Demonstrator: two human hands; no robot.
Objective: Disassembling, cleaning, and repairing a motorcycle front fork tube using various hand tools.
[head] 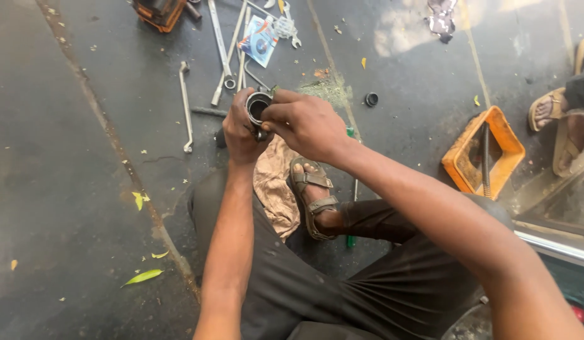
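Hands meet over a small metal cylinder [258,108], a short open-ended tube held just above the dark floor [72,189] in front of the seated person's knees. The left hand [240,129] is wrapped around the cylinder from its 9 o'clock side and from below, fingers closed on its wall, so the piece is clamped there. The right hand [306,123] is laid against it from 3 o'clock, with thumb and fingertips pinched on the rim and on something small at its lower edge; what that small part is cannot be told. Both hands are therefore in contact with the piece, neither nearer than the other, but the weight appears to be carried by the left. The long axis of the cylinder is pointed up toward the camera, tilted slightly to 12 o'clock, so that the dark bore is seen from above.

Beneath the hands, at 6 o'clock, a tan rag [276,186] is spread on the floor beside a sandalled foot [314,198]. At 11 o'clock several long wrenches [186,107] are scattered, and a blue packet [259,41] lies among them at 12 o'clock. A small black ring [371,99] is seen at 2 o'clock, well apart from the hands. An orange plastic container [484,154] stands at 3 o'clock, and another person's sandalled feet [550,110] are visible beyond it.
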